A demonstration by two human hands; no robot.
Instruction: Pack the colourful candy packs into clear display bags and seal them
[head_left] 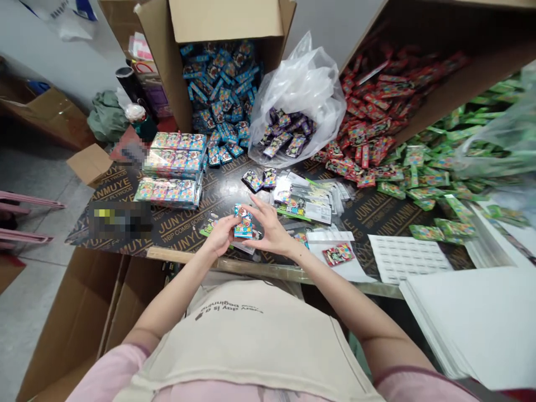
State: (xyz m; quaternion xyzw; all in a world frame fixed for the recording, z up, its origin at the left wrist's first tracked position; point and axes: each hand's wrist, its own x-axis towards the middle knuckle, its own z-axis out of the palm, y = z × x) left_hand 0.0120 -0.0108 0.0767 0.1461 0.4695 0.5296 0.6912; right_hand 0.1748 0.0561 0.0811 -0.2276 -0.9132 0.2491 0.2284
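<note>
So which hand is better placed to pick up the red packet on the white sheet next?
Probably the right hand: it is nearer the red packet, while the left hand pinches the blue packet.

Surface (221, 181): gold print, repeated across dark board. "JUNYUANMUYE" in large capitals, some repeats cut off by goods; smaller line beneath, "WBP COMBI CORE", "PLYWOOD" legible at left. Apron (259, 352): dark lettering, upside down in view, "every day is a new beginning". Blue packet (243, 230) and white sheet (408, 259): print too small to read.
</note>
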